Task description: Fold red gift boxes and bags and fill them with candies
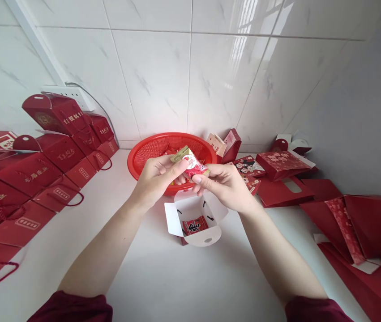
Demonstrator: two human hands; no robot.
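Between my two hands is a small candy packet (192, 164) with a red and gold wrapper and a white label. My left hand (158, 179) grips its left end, thumb on top. The fingers of my right hand (225, 183) pinch its lower right end. Just below and nearer to me stands an open gift box (208, 239), white inside, its flaps folded outward. A red packet (195, 225) with a dark printed character lies in it. Behind my hands sits a red plastic basket (139, 147) with red and yellow packets in it, partly hidden by my hands.
Stacked red gift boxes (64, 154) with cord handles line the left side. On the right lie flattened and part-folded red boxes (280, 165). Small cartons (231, 145) stand beside the basket, against the tiled wall (153, 80). A power strip (72, 96) sits behind the left stack.
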